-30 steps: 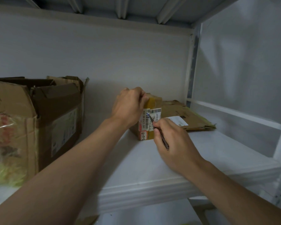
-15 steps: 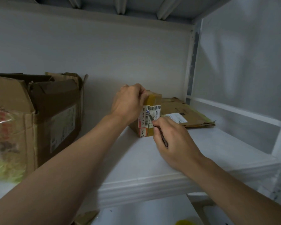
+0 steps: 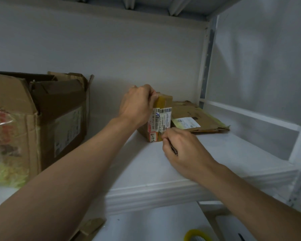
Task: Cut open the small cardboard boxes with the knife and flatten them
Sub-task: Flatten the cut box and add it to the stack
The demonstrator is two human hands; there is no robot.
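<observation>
A small cardboard box (image 3: 161, 119) with barcode labels and yellow tape stands on the white shelf (image 3: 215, 153). My left hand (image 3: 137, 103) grips its top left corner from above. My right hand (image 3: 182, 150) holds a thin dark knife (image 3: 173, 148), and the blade end sits at the lower part of the box's front face, hidden by my fingers. Behind the box on the right lies a flattened cardboard box (image 3: 196, 117) with a white label.
A large open cardboard box (image 3: 35, 122) holding plastic-wrapped stuff stands at the left of the shelf. A white wall and a shelf post (image 3: 205, 66) close the right side. Below the shelf are a cardboard scrap (image 3: 89, 228) and a yellow ring (image 3: 196, 234).
My right hand has drawn the knife down the box's front face, from the labels near the middle to close to the bottom edge. My left hand keeps its hold on the top.
</observation>
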